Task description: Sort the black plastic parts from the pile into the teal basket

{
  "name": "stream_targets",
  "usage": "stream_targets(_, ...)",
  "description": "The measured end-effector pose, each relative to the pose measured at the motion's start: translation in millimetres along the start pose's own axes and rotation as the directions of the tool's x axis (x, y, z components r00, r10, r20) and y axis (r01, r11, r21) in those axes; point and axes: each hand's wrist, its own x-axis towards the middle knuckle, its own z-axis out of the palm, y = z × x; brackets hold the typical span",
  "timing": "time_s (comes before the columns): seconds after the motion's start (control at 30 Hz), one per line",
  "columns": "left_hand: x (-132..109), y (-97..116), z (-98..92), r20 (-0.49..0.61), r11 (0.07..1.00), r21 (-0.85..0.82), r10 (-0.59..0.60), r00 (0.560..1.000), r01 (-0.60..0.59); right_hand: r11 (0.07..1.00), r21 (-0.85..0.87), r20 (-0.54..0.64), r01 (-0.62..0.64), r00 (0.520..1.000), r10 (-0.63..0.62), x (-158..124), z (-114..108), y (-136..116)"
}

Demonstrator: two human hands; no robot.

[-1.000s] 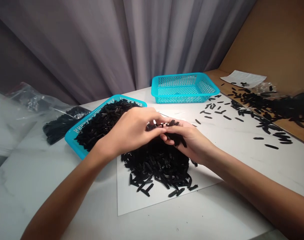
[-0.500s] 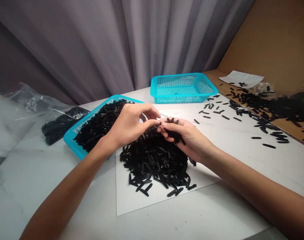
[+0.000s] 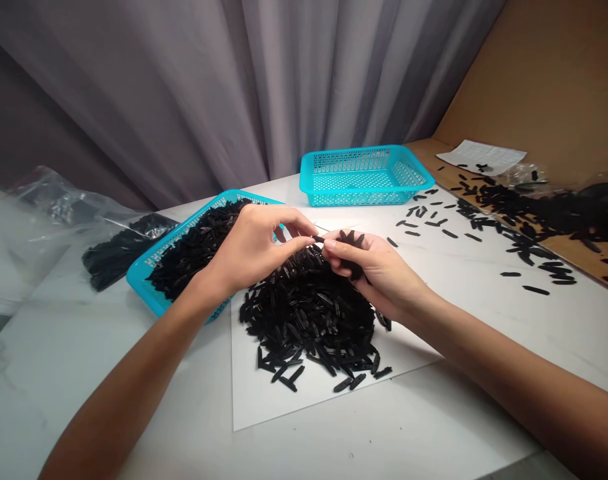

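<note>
A heap of small black oblong pieces (image 3: 309,313) lies on a white sheet (image 3: 284,400) in the middle of the table. Above its far side my left hand (image 3: 254,243) pinches one black piece (image 3: 318,239) between thumb and forefinger. My right hand (image 3: 371,267) is curled round a bunch of the same black pieces (image 3: 351,237), its fingertips almost touching the left hand's. Left of the heap stands a turquoise basket (image 3: 144,277) piled full of black pieces.
A second turquoise basket (image 3: 367,175) stands at the back, with nothing seen inside. Loose black pieces (image 3: 484,227) are scattered to the right, thicker on a brown board (image 3: 544,213) with a paper slip. A clear bag (image 3: 109,247) of black pieces lies far left before a grey curtain.
Both hands have risen slightly off the heap. The left hand's fingers drew back from the right palm, now pinching a single piece at its tip.
</note>
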Motion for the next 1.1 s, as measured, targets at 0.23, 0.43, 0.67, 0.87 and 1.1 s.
stream_targets(0.23, 0.3, -0.8, -0.8, 0.006, 0.999, 0.034, 0.007, 1.0, -0.008, 1.0, 0.025, -0.014, 0.003, 1.0, -0.003, -0.1, 0.9, 0.8)
stream_targets(0.43, 0.1, 0.0, -0.3, 0.003, 0.999, 0.054, 0.007, 1.0, -0.007, 0.999, 0.033, -0.012, -0.014, 1.0, 0.015, -0.2, 0.4, 0.0)
stream_targets(0.67, -0.4, 1.5, -0.3, 0.019, 0.998, 0.059, 0.013, 1.0, -0.014, 0.999, 0.039, -0.009, -0.016, 1.0, 0.016, 0.1, 0.2, -0.1)
stream_targets(0.87, -0.9, 2.3, -0.5, 0.029, 0.999, 0.051, 0.009, 1.0, -0.01, 0.999, 0.049, -0.009, -0.015, 1.0, 0.015, 0.1, 0.1, 0.7)
stream_targets(1.1, -1.2, 4.9, -11.4, -0.016, 0.958, 0.271, -0.092, 0.996, 0.093, 0.998, 0.052, -0.027, -0.032, 0.999, 0.034, 0.8, 0.4, 1.5)
